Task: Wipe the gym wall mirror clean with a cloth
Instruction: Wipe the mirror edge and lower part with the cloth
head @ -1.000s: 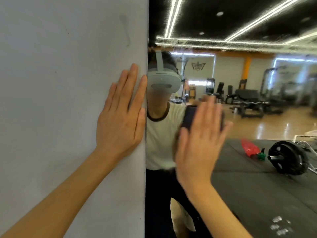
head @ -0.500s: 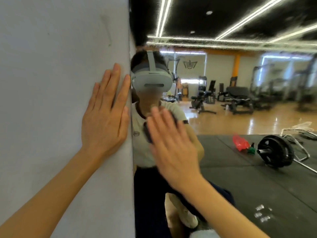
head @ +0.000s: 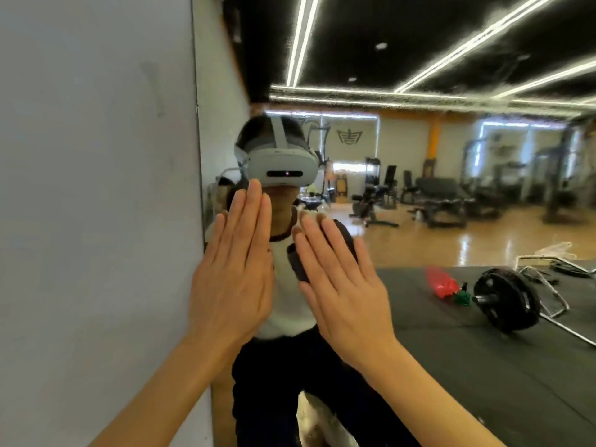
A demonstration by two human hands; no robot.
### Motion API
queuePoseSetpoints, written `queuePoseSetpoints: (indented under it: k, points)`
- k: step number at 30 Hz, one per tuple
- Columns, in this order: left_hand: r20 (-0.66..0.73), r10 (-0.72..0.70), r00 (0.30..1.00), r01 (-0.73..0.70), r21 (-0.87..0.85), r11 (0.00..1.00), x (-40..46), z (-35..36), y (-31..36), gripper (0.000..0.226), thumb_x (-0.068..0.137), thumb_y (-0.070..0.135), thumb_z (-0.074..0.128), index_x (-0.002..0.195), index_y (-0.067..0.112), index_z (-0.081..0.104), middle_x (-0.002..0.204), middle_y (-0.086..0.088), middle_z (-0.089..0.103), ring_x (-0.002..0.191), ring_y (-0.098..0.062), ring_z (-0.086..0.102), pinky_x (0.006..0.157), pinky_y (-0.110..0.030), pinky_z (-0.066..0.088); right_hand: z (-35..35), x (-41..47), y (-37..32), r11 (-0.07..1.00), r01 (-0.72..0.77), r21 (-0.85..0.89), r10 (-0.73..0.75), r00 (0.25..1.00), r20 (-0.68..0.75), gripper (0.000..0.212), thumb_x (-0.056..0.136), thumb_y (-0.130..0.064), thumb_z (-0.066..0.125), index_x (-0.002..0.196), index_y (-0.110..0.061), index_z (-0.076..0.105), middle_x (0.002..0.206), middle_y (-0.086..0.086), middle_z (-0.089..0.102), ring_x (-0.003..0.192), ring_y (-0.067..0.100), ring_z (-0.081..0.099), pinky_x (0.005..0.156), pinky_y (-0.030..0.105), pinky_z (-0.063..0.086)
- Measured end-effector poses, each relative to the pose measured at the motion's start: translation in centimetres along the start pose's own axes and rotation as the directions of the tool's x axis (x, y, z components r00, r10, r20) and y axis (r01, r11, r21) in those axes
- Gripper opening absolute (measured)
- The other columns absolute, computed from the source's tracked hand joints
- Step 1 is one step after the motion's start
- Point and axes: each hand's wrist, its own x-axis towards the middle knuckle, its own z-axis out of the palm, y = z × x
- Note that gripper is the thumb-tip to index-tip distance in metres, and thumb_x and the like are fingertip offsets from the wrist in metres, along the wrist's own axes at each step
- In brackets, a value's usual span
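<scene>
Hands both flat, fingers straight: left hand (head: pixel 230 285) near the mirror's (head: pixel 419 195) left edge mid-frame, right hand (head: pixel 345 295) just right of it, pressing a dark cloth (head: pixel 298 264) against the glass.

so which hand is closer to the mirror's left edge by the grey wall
Left. The left hand lies right beside the mirror edge, its heel across it. The right hand presses the dark cloth farther right on the glass.
</scene>
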Motion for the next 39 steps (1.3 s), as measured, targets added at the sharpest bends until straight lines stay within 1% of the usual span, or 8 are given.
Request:
queuePoseSetpoints:
  k: [3, 8, 12, 15, 23, 31, 35, 39]
  points:
    - [0.004, -0.007, 1.000, 0.007, 0.006, 1.000, 0.0, 0.1, 0.2, 0.066, 0.100, 0.013, 0.033, 0.158, 0.003, 0.003, 0.166, -0.007, 0.005, 0.156, -0.018, -0.003, 0.127, -0.032, -0.002, -1.0, -4.0, 6.3, 0.966, -0.257, 0.012, 0.257, 0.966, -0.023, 0.059, 0.106, -0.032, 0.025, 0.158, -0.008, 0.012, 0.168, 0.006, 0.002, 0.155, 0.023, 0.003, 0.124, 0.045, 0.006]
    - [0.022, -0.022, 1.000, 0.021, 0.011, 1.000, 0.0, -0.1, 0.2, 0.064, 0.100, 0.013, 0.033, 0.158, 0.002, 0.005, 0.166, -0.007, 0.005, 0.156, -0.019, -0.002, 0.127, -0.033, 0.000, -1.1, -3.9, 5.2, 0.686, -0.702, 0.190, 0.727, 0.672, -0.142, 0.054, 0.107, -0.027, 0.025, 0.155, -0.001, 0.025, 0.163, 0.010, 0.018, 0.153, 0.028, 0.011, 0.125, 0.048, -0.001]
    - [0.019, -0.021, 1.000, 0.020, 0.009, 1.000, 0.1, -0.2, 0.2, 0.062, 0.101, 0.014, 0.032, 0.157, 0.002, 0.007, 0.166, -0.009, 0.009, 0.156, -0.016, -0.002, 0.127, -0.031, 0.000, 0.1, 1.6, -1.8, 0.962, -0.187, 0.201, 0.212, 0.971, -0.112, 0.045, 0.110, -0.026, 0.030, 0.150, -0.008, 0.040, 0.157, 0.010, 0.035, 0.149, 0.025, 0.025, 0.126, 0.043, 0.006]
    - [0.020, -0.024, 1.000, 0.024, 0.000, 1.000, 0.1, -0.3, 0.2, 0.063, 0.101, 0.014, 0.033, 0.158, 0.003, 0.007, 0.166, -0.011, 0.010, 0.156, -0.017, -0.001, 0.127, -0.032, 0.002, 0.3, 2.0, 0.5, 0.997, 0.040, 0.062, -0.034, 0.995, -0.096, 0.045, 0.109, -0.025, 0.040, 0.150, -0.009, 0.039, 0.160, 0.009, 0.031, 0.150, 0.022, 0.024, 0.126, 0.042, 0.011]
    - [0.032, -0.030, 0.999, 0.030, 0.003, 1.000, 0.0, -0.2, 0.4, 0.065, 0.100, 0.014, 0.032, 0.158, 0.004, 0.004, 0.167, -0.009, 0.007, 0.156, -0.020, 0.000, 0.127, -0.033, 0.001, -1.9, -2.0, 7.5, 0.753, -0.636, 0.171, 0.658, 0.737, -0.155, 0.051, 0.108, -0.023, 0.027, 0.155, -0.004, 0.027, 0.164, 0.010, 0.022, 0.153, 0.021, 0.011, 0.125, 0.049, 0.005]
    - [0.032, -0.044, 0.999, 0.044, 0.010, 0.999, 0.0, -0.1, 0.3, 0.061, 0.102, 0.017, 0.031, 0.158, 0.003, 0.011, 0.166, -0.014, 0.013, 0.157, -0.017, 0.000, 0.127, -0.033, 0.003, -0.4, 4.2, 2.6, 0.996, 0.063, 0.057, -0.058, 0.994, -0.089, 0.053, 0.103, -0.015, 0.050, 0.153, -0.008, 0.033, 0.160, 0.012, 0.033, 0.151, 0.025, 0.023, 0.126, 0.042, 0.006]
    - [0.039, -0.030, 0.999, 0.029, 0.012, 0.999, 0.1, -0.3, 0.2, 0.062, 0.101, 0.016, 0.032, 0.158, 0.002, 0.010, 0.166, -0.016, 0.014, 0.156, -0.018, -0.001, 0.127, -0.032, 0.001, -2.2, -0.1, 11.1, 0.946, -0.316, 0.068, 0.321, 0.944, -0.080, 0.055, 0.105, -0.019, 0.038, 0.156, -0.007, 0.024, 0.163, 0.013, 0.026, 0.153, 0.022, 0.013, 0.126, 0.039, -0.001]
    - [0.033, -0.102, 0.994, 0.104, -0.075, 0.992, 0.6, -0.7, 1.7, 0.061, 0.102, 0.018, 0.030, 0.158, 0.003, 0.011, 0.167, -0.016, 0.014, 0.156, -0.022, 0.004, 0.127, -0.032, -0.001, -3.0, -1.3, 12.4, 0.716, -0.682, 0.152, 0.699, 0.701, -0.142, 0.055, 0.109, -0.028, 0.022, 0.158, -0.003, 0.020, 0.166, 0.014, 0.018, 0.154, 0.028, 0.012, 0.125, 0.051, 0.003]
